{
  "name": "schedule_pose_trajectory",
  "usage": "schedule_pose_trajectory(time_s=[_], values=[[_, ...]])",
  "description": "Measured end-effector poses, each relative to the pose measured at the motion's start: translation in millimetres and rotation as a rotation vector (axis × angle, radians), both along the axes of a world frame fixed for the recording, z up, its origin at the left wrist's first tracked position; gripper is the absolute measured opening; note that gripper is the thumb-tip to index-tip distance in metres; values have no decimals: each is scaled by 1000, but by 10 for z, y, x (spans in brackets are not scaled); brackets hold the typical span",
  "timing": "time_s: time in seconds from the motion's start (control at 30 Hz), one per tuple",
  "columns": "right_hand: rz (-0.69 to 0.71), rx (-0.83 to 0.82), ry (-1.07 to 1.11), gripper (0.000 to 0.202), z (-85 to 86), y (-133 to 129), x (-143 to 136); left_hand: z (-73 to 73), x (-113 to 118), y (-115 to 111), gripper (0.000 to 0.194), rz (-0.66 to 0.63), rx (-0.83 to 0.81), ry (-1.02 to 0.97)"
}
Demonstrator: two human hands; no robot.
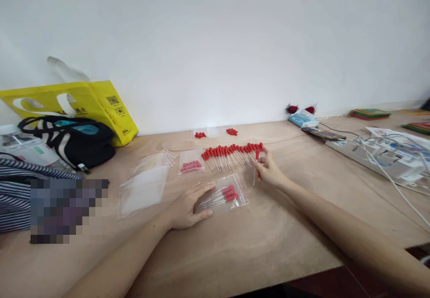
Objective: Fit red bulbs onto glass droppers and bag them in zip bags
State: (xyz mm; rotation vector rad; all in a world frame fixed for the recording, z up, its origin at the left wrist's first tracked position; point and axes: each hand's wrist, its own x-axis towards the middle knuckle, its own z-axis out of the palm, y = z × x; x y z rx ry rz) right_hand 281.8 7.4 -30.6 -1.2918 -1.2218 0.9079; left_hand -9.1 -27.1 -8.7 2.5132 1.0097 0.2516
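My right hand pinches a dropper with a red bulb, its thin clear tube pointing down, at the right end of a row of similar droppers. Resting on the table, my left hand has thumb and fingers apart at the left end of a clear zip bag. Several red-bulbed droppers lie inside that bag. Behind it is another zip bag with several droppers in it. To the left lies a pile of flat zip bags.
Two filled bags lie by the wall. At left are a yellow tote bag, a black bag and striped cloth. A power strip with cables, a blue tissue pack and coloured stacks are at right.
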Motion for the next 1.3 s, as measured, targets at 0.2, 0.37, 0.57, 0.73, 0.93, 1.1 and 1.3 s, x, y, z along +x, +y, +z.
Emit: schedule_pose_trajectory(time_s=[0.2,0.37,0.57,0.73,0.93,1.1,1.3], values=[[-29,-3,290,72,-46,-173,-230,16,9,-1,60,10,-2,8],[26,-106,457,38,-34,-153,-322,22,12,-1,59,0,12,1],[201,-196,488,17,-52,-205,-369,7,14,0,58,-17,10,-35],[174,-119,332,27,-47,-232,-401,15,17,-2,58,-16,-4,-26],[277,-153,137,29,-60,-253,-450,21,17,-2,57,-36,9,-74],[368,-179,135,29,-130,-213,-463,6,16,9,58,-41,16,-77],[499,-210,179,32,-118,-214,-462,31,32,0,57,-35,10,-64]])
